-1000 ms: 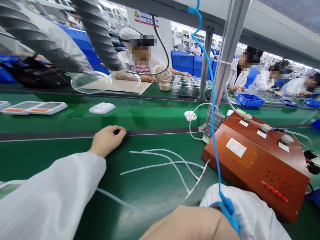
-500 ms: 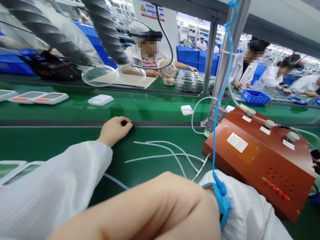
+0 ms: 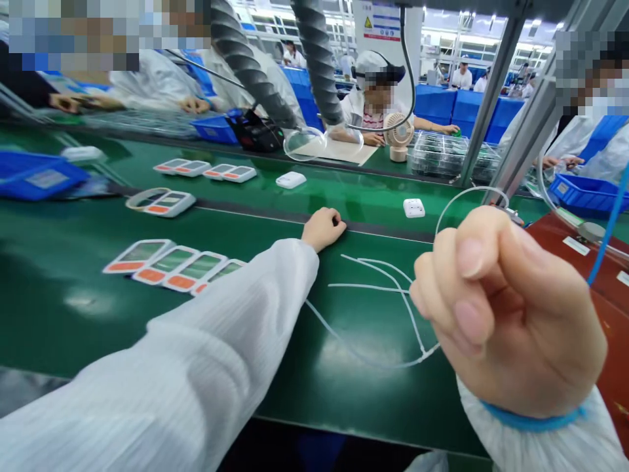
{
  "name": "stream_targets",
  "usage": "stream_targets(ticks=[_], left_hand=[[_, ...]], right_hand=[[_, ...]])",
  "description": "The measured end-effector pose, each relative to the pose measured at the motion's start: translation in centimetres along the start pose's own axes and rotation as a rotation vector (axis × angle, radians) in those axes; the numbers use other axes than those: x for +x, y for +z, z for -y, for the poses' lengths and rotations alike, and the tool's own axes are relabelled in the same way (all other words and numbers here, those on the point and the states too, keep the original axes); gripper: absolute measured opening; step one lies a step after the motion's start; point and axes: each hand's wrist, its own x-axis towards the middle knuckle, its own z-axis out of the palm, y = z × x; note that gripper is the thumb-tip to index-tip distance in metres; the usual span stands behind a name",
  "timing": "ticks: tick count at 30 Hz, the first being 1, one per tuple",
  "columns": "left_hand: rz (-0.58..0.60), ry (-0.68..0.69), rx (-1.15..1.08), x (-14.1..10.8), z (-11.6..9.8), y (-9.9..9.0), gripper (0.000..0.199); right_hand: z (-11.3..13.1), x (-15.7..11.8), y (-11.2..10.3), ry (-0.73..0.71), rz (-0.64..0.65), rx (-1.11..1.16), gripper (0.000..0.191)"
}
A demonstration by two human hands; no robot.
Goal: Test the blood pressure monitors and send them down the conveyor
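My left hand (image 3: 323, 229) rests at the dark strip along the far side of the green bench. Its fingers are curled into a loose fist, with a dark gap inside and no object showing. Closer to the camera, my right hand (image 3: 511, 308) is raised with the palm side turned toward me. The fingers fold in toward the thumb, and I see nothing between them. A blue wrist band circles that wrist. Thin branched white tubing (image 3: 376, 288) lies on the bench between my hands, partly hidden by the right one.
Several white devices with orange panels (image 3: 181, 270) lie to the left, partly behind my sleeve. White devices (image 3: 291, 180) sit on the green strip beyond. A reddish-brown box (image 3: 602, 262) stands at right. Blue bins (image 3: 37, 176), extraction hoses (image 3: 319, 65) and co-workers are around.
The view has swung left. My right forearm, which crossed the foreground, has turned back so the raised right hand now shows. My left hand stays at the dark strip.
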Motion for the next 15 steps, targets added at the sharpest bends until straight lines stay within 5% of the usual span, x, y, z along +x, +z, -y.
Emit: stream_targets(ticks=[5,9,12,15], left_hand=[[0.047,-0.048,0.041,0.3,0.6,0.5,0.01],[0.012,-0.038,0.037,0.5,1.5,1.2,0.006],[-0.004,-0.034,0.003,0.5,2.0,1.7,0.007],[-0.014,-0.032,-0.041,0.6,2.2,2.0,0.01]], right_hand=[[-2.7,0.9,-1.4,-0.004,-0.055,-0.455,0.011],[-7.0,0.9,-2.8,0.045,0.232,-1.32,0.049],[-10.2,0.9,-4.9,0.417,0.471,-1.787,0.057],[-12.6,0.9,-7.1,0.75,0.528,-1.948,0.058]])
